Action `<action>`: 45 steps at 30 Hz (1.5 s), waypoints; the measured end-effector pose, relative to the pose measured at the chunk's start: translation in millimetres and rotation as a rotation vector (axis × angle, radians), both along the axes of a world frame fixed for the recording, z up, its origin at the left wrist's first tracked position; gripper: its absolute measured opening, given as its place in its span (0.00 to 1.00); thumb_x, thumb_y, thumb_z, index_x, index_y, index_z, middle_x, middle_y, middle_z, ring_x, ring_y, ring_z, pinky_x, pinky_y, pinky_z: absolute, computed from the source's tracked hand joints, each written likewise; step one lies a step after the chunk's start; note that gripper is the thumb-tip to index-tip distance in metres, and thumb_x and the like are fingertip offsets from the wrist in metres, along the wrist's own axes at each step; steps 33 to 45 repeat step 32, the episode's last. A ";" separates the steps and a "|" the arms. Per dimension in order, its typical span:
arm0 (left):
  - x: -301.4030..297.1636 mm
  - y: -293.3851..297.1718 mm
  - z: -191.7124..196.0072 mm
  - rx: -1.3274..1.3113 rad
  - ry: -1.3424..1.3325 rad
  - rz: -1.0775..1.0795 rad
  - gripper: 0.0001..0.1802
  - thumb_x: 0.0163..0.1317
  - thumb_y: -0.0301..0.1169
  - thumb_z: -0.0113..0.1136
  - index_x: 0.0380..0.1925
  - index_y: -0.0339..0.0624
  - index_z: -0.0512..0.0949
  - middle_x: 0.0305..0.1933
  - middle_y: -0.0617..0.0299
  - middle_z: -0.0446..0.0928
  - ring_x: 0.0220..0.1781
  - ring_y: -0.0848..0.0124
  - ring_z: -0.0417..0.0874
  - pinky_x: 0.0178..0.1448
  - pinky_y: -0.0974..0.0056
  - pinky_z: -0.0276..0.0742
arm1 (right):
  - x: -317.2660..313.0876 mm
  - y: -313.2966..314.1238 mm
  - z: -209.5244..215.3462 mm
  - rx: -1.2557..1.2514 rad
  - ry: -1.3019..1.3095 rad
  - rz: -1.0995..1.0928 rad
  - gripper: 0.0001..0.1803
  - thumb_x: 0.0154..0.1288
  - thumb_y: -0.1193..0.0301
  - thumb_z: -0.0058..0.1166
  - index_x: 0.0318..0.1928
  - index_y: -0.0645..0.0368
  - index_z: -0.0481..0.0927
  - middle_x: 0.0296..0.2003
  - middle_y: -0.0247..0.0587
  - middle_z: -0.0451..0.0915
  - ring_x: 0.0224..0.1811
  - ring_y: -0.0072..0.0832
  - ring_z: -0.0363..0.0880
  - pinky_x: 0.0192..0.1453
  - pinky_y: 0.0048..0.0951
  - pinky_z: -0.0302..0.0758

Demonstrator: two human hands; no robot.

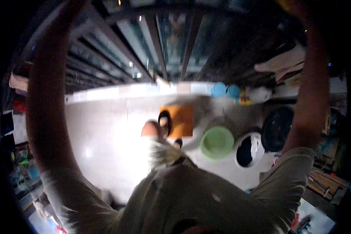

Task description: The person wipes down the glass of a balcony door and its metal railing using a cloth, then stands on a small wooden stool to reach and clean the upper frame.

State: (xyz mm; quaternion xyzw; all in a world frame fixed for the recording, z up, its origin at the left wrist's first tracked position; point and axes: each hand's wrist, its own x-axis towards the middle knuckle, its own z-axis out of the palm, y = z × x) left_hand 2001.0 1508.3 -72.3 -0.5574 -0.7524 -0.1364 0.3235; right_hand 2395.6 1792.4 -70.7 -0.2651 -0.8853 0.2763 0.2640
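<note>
Both my arms are raised high and reach past the upper edge of the head view. My left forearm [46, 89] runs up the left side, and its hand is out of sight. Up the right side goes my right forearm [316, 89]. At its top, a blurred yellowish patch [288, 5] shows by the wrist; I cannot make out whether it is the hand or something held. Nearest to the raised arms are dark metal bars [154, 43], like a window grille or railing. My foot in a black slipper [165, 121] stands on an orange square [182, 121].
On the pale tiled floor [101, 128], right of my feet, stand a light green basin [217, 142], a white bucket [240, 156] with dark and white contents, and a dark basin [277, 129]. Two blue round things [219, 89] sit by the wall. Cluttered shelves line both sides.
</note>
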 end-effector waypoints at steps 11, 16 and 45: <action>43.1 -15.2 51.9 -0.276 -0.447 0.090 0.40 0.61 0.64 0.32 0.37 0.39 0.80 0.34 0.45 0.79 0.40 0.53 0.80 0.50 0.54 0.72 | 2.7 -44.4 42.9 0.111 0.018 -0.121 0.32 0.56 0.48 0.57 0.54 0.56 0.71 0.44 0.43 0.77 0.44 0.35 0.78 0.47 0.37 0.77; 32.8 -17.0 51.6 -0.190 -0.433 -0.044 0.39 0.61 0.62 0.35 0.44 0.35 0.76 0.42 0.41 0.76 0.47 0.49 0.77 0.54 0.51 0.69 | -0.5 -57.3 54.4 -0.023 -0.010 -0.153 0.32 0.55 0.47 0.58 0.53 0.55 0.71 0.46 0.44 0.77 0.46 0.37 0.77 0.50 0.38 0.74; 61.0 -32.6 87.8 -0.446 -0.517 0.231 0.41 0.55 0.67 0.42 0.51 0.42 0.75 0.51 0.39 0.74 0.55 0.50 0.74 0.60 0.55 0.66 | -2.1 -53.9 47.9 0.096 0.040 -0.043 0.40 0.54 0.51 0.59 0.64 0.53 0.60 0.55 0.46 0.71 0.56 0.37 0.72 0.62 0.32 0.64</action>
